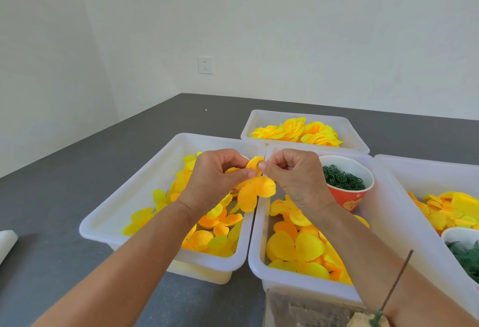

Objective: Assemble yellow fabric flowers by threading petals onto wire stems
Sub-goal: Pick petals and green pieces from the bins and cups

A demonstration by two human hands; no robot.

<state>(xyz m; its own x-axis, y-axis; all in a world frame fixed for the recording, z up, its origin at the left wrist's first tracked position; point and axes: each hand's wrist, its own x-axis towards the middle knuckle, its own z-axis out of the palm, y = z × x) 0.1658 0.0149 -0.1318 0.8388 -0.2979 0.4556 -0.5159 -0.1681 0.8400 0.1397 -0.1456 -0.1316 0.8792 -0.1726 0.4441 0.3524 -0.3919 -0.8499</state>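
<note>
Both hands are raised over the bins and hold one yellow fabric petal piece between them. My left hand pinches its left side with thumb and fingers. My right hand pinches its upper lobe at the fingertips. Loose yellow petals fill the left white bin and the middle white bin below the hands. A thin wire stem stands upright at the lower right, stuck in a block near my right forearm.
A far bin holds finished yellow flowers. A red paper cup of green rings sits in the middle bin. The right bin holds more petals and a white cup of green pieces. A white object lies on the grey table at left.
</note>
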